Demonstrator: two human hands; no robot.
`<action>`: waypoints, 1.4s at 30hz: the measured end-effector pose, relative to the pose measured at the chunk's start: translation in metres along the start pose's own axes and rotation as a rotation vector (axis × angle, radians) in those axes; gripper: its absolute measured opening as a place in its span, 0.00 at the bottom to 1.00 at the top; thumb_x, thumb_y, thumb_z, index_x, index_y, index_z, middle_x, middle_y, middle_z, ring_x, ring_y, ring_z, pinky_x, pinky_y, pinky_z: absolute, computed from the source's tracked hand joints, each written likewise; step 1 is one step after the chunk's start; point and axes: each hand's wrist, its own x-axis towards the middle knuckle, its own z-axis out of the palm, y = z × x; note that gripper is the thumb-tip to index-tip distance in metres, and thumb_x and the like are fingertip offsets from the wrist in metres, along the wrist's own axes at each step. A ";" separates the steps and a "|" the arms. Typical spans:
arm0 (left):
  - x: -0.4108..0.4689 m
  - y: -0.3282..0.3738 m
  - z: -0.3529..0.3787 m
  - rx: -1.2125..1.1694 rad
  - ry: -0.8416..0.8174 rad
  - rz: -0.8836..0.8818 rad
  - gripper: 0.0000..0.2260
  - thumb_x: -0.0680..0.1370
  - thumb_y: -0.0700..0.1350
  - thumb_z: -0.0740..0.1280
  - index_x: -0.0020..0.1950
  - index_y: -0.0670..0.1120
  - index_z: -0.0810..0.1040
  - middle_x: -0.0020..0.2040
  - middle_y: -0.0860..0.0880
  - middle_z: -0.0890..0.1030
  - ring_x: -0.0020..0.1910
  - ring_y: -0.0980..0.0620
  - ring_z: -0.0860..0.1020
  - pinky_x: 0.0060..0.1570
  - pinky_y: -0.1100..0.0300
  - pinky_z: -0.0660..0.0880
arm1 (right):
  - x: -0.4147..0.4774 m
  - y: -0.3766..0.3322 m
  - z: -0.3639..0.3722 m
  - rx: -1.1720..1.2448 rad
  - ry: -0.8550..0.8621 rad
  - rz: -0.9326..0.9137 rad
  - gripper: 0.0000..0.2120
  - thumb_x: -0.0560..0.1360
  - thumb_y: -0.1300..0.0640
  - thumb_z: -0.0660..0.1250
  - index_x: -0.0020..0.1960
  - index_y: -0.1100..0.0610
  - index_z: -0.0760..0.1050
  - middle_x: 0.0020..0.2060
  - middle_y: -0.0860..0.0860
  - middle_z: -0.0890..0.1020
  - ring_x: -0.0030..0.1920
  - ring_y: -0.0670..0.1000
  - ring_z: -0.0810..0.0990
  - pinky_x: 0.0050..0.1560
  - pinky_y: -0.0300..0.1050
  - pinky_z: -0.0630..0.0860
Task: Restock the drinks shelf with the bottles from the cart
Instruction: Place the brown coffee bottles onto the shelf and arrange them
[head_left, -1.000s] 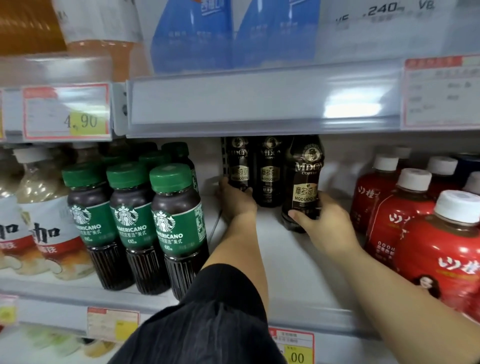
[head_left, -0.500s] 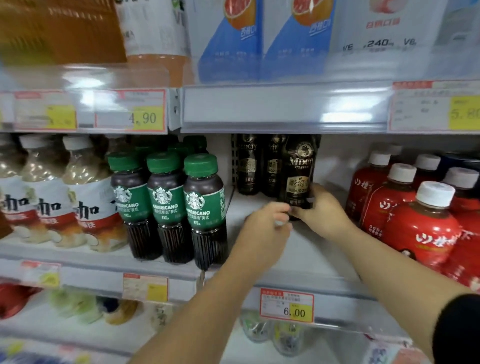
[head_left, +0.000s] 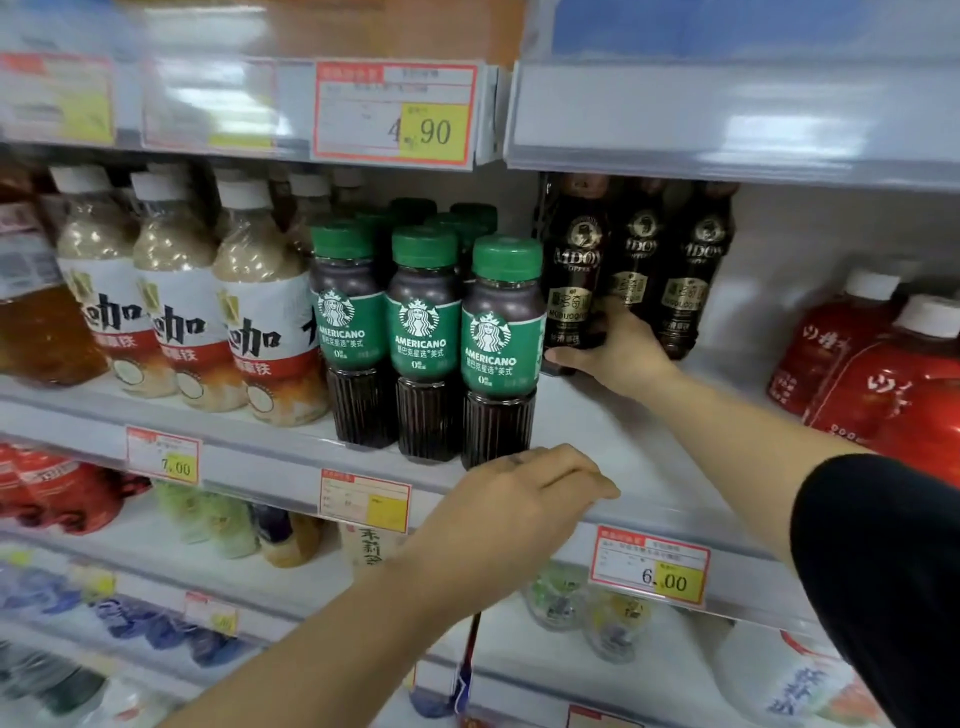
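Bottle (head_left: 574, 275) of dark coffee: prob heavy, stiff, slick, so take it low on body. Your R hand (head_left: 618, 353) grips its base; L hand (head_left: 514, 504) loose, empty, above shelf (head_left: 649, 499) edge

The three dark coffee bottles (head_left: 631, 270) are near-black brown, with gold emblems and gold label bands. The Americano bottles (head_left: 498, 338) have green caps and green labels with a white siren logo and white lettering. Dark brown liquid shows above the label, and the base below it has vertical ribbing. The beige drink bottles (head_left: 260, 312) are milky tan with white caps, their labels white over red with bold black characters. The bottle at the far left (head_left: 36, 332) is amber. The red bottles (head_left: 852, 353) carry white caps and white script. The shelf (head_left: 597, 431) is pale grey-white. Its price tags (head_left: 649, 571) are white with a red border, each with a yellow patch bearing dark numerals. The sleeve (head_left: 883, 571) is plain black.
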 end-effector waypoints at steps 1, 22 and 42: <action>0.000 -0.001 0.001 0.005 0.009 0.016 0.18 0.68 0.31 0.72 0.55 0.44 0.79 0.49 0.48 0.80 0.42 0.51 0.80 0.44 0.59 0.78 | 0.000 0.000 0.001 0.009 -0.001 0.003 0.32 0.65 0.52 0.77 0.64 0.57 0.68 0.57 0.53 0.79 0.58 0.54 0.77 0.53 0.41 0.70; -0.009 0.024 -0.002 0.125 0.067 -0.068 0.15 0.71 0.34 0.69 0.56 0.45 0.78 0.53 0.48 0.80 0.47 0.50 0.80 0.47 0.58 0.78 | -0.095 -0.014 -0.049 -0.041 0.011 -0.108 0.18 0.72 0.56 0.70 0.60 0.57 0.75 0.49 0.51 0.81 0.45 0.47 0.79 0.45 0.33 0.69; -0.408 0.088 0.085 -0.272 -0.223 -1.235 0.10 0.77 0.38 0.63 0.56 0.46 0.79 0.51 0.49 0.81 0.45 0.51 0.80 0.45 0.58 0.77 | -0.412 0.107 0.251 -0.053 -0.587 0.120 0.07 0.74 0.60 0.66 0.51 0.53 0.79 0.40 0.46 0.79 0.38 0.48 0.76 0.43 0.43 0.73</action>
